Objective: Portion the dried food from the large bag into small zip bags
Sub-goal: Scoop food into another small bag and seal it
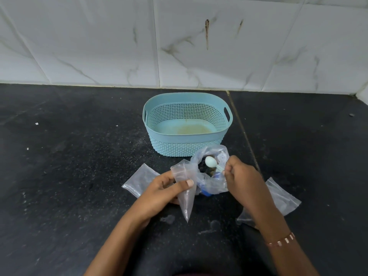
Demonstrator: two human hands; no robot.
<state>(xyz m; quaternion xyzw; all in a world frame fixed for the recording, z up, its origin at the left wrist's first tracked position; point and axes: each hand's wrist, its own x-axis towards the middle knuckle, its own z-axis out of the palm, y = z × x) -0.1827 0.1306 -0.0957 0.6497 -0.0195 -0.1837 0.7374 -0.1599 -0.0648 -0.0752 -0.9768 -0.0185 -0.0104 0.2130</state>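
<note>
Left hand (165, 188) fingers grip small zip bag (183, 188); right hand (242, 176) pinches spoon (211, 162) over large bag (211, 172).

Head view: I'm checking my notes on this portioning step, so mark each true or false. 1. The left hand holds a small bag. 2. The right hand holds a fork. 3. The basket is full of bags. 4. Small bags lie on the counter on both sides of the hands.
1. True: the left hand grips a small bag.
2. False: the right hand pinches a spoon over the large bag.
3. False: the basket holds no bags.
4. True: one bag lies left, another right.
</note>
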